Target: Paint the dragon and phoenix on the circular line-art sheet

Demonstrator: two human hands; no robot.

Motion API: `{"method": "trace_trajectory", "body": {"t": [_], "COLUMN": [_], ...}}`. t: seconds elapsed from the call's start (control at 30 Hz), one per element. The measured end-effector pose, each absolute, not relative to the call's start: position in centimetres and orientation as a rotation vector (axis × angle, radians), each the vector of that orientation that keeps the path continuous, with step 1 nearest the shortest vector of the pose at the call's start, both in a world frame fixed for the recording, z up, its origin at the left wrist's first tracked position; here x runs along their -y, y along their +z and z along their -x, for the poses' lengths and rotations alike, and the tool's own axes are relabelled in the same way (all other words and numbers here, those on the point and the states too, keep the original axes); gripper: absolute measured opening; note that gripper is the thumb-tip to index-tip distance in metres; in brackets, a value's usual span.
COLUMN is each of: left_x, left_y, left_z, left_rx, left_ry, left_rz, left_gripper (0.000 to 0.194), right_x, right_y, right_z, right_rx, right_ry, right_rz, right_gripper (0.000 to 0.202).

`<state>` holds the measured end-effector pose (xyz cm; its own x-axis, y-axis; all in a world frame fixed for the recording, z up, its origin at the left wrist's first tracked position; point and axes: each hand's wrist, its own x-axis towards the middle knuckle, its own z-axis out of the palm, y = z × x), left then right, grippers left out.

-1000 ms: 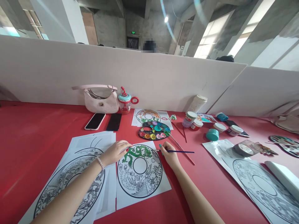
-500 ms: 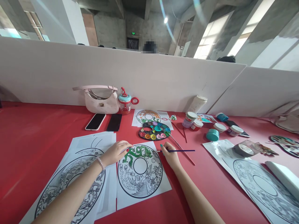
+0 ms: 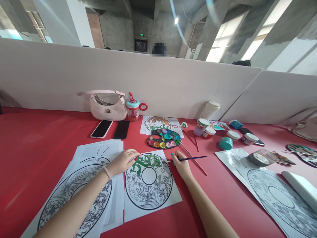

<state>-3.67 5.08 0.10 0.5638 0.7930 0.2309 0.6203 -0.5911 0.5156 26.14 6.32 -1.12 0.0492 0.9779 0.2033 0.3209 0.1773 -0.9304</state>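
Observation:
My left hand [image 3: 126,161] rests with its fingers stretched out over the upper left edge of a white sheet [image 3: 153,211] printed with a round dragon-and-phoenix pattern. The dragon [image 3: 146,162] at the top of the ring is painted green. In my right hand [image 3: 180,162] is a thin dark blue paintbrush [image 3: 192,158], its tip at the ring's upper right edge. Behind the sheet lies a palette [image 3: 164,138] with several colours of paint, and another brush [image 3: 195,160] leans from it toward the right.
Left of the sheet are more printed papers [image 3: 116,198]. Two phones [image 3: 101,129], a pink bag [image 3: 108,109] and a cup [image 3: 132,110] stand farther back. Paint jars [image 3: 201,127], a part-coloured print [image 3: 158,124] and another sheet [image 3: 237,158] lie beyond and right.
The back end of the brush in my right hand has tilted up slightly. My left hand has stayed in place.

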Motion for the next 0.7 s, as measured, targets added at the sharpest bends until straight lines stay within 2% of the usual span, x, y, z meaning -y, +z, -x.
{"method": "trace_trajectory", "body": {"t": [0.7], "left_x": [-4.97], "left_y": [0.21], "left_z": [3.46], "left_rx": [-1.177], "left_ry": [0.59], "left_rz": [-2.438], "left_gripper": [0.035], "right_x": [-6.48], "right_y": [-1.63], "right_z": [-26.27], "right_rx": [1.446], "right_ry": [0.875], "right_rz": [1.319], "right_gripper": [0.038]}}
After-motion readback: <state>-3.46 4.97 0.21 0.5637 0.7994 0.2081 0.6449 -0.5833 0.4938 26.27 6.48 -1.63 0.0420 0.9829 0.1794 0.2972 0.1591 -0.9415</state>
